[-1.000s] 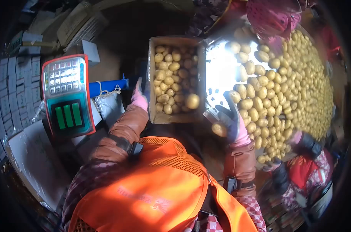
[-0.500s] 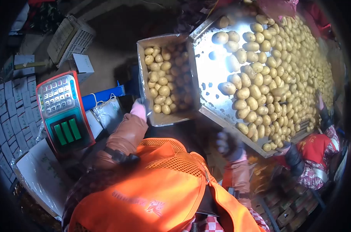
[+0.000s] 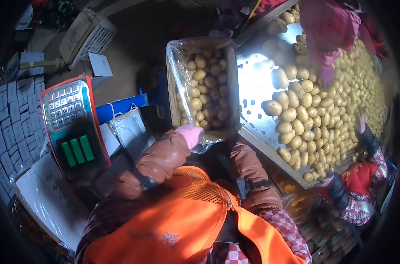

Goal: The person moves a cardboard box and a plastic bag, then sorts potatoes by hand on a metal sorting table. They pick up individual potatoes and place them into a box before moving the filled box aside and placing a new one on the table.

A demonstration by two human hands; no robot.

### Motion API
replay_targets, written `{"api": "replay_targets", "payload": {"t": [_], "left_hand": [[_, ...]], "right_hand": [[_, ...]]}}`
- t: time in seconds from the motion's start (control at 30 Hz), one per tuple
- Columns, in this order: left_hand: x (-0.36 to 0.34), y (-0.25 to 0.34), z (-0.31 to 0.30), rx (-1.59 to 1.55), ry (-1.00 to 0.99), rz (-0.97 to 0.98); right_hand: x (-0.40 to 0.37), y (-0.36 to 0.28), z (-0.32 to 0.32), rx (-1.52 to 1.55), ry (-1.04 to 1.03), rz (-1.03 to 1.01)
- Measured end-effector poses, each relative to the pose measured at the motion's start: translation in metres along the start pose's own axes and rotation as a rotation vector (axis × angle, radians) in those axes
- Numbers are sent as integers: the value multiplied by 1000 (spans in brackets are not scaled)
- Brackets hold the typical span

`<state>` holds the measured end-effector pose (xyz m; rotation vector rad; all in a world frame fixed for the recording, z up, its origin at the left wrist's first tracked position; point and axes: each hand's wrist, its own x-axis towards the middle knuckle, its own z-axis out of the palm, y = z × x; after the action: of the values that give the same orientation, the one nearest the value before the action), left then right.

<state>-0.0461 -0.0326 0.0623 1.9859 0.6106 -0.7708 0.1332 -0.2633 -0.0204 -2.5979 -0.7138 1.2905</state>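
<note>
A cardboard box [image 3: 231, 83] of potatoes [image 3: 200, 75] stands in front of me, with clear plastic film [image 3: 178, 79] along its left side and near edge. My left hand [image 3: 190, 135], in a pink glove, is closed at the box's near edge, gripping the film there. My right forearm reaches toward the near right corner of the box. Dark shadow hides the fingers of that hand, so its grip cannot be made out.
A metal sorting table [image 3: 270, 165] heaped with potatoes adjoins the box on the right. Other people's hands [image 3: 329, 66] reach over it. To the left stand a red scale display [image 3: 74, 125] on a blue post [image 3: 120, 110], stacked white cartons [image 3: 15, 119] and a plastic crate [image 3: 94, 37].
My left hand has moved right onto the box's near edge. My right hand has swung left from beside the table into shadow. Film now shows over the box's left side.
</note>
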Motion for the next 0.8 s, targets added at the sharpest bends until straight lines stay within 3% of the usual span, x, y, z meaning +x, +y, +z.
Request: {"api": "replay_targets", "payload": {"t": [0.07, 0.13, 0.17, 0.2, 0.23, 0.3, 0.33, 0.4, 0.5, 0.6, 0.63, 0.67, 0.7, 0.73, 0.77, 0.8], "left_hand": [[-4, -12, 6, -168, 242, -104], [-11, 17, -40, -268, 527, -443], [1, 10, -52, -345, 692, -483], [12, 7, -64, -206, 1014, -367], [27, 2, -90, -63, 1076, -374], [61, -4, -131, 200, 1272, -308], [80, -6, -153, 274, 1222, -380], [114, -14, -182, 292, 1119, -400], [148, -26, -201, 382, 1083, -261], [164, -42, -181, 212, 931, -140], [161, -44, -154, 259, 851, -189], [143, -42, -120, 308, 772, -240], [101, -39, -94, 112, 790, 1], [67, -23, -76, 240, 491, -195], [53, -43, -39, 146, 484, -186], [37, -42, -15, 104, 887, 41]], "right_hand": [[-12, -20, 13, 181, -15, -93], [-26, -52, 37, 775, -69, -211], [-35, -73, 42, 854, -76, -362], [-47, -101, 31, 383, 201, -718], [-53, -115, 21, 285, -112, -574], [-38, -112, 17, 41, -238, -535], [-33, -112, 9, 38, -226, -533], [-34, -111, -10, 49, -472, -252], [-49, -109, -24, -37, -286, -260], [-47, -107, -33, -21, -366, -121], [-47, -111, -34, -36, -381, -47], [-50, -114, -36, 49, -323, -88], [-49, -114, -32, 51, -327, -94], [-40, -118, -27, 295, -291, -107], [-30, -123, -26, 537, -252, -119], [-28, -148, -43, 463, 62, -501]]}}
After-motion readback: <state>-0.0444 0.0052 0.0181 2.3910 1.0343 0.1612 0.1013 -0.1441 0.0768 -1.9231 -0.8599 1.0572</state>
